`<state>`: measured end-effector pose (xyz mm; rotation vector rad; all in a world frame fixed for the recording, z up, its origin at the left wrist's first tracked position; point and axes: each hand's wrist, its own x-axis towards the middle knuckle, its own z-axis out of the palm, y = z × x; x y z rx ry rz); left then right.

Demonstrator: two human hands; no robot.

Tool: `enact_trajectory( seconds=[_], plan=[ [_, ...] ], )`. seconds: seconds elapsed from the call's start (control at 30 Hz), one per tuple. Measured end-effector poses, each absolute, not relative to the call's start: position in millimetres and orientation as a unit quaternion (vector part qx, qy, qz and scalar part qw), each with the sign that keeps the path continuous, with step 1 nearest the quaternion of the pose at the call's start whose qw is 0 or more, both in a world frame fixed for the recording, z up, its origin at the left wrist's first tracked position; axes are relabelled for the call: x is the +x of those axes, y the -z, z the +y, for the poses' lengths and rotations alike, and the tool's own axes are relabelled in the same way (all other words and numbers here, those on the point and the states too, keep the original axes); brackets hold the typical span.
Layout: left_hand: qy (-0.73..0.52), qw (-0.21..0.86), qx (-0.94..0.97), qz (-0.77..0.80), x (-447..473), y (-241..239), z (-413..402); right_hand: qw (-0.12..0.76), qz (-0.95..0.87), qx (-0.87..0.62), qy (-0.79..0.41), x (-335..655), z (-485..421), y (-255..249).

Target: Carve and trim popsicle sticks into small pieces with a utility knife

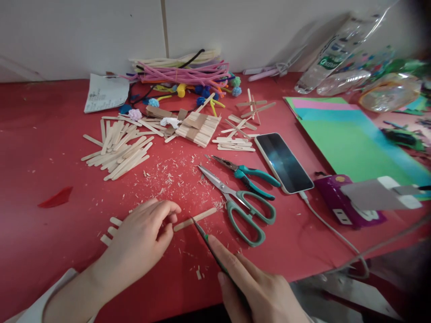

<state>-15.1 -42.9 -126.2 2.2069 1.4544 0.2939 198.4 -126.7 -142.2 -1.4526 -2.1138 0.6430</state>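
A pale wooden craft stick (204, 215) lies slanted on the red table. My left hand (148, 226) is at its left end, fingers curled and thumb against that end; the exact contact is partly hidden. In my right hand (257, 287) is a craft knife (218, 259) with a dark body and a bit of green. Its pointed blade reaches the stick near the middle. Several more craft sticks (116, 221) stick out from behind my left wrist. Just right of the stick lie scissors (232, 193) with grey-green handles, and beyond them teal-handled pliers (249, 174).
Wood shavings (168, 177) litter the table. Loose craft sticks (117, 150) and a banded bundle (198, 128) lie farther back, before pink pipe cleaners (185, 74). At right are a phone (284, 161) on a cable, a purple box (332, 202), green paper (350, 139) and a plastic bottle (323, 58).
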Motion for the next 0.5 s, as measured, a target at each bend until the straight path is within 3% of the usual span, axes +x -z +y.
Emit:
enact_trajectory(
  seconds=[0.5],
  plan=[
    [-0.085,0.201,0.840,0.497,-7,129,-46,0.228,-0.773,-0.538,-0.247,204,-121,131]
  ],
)
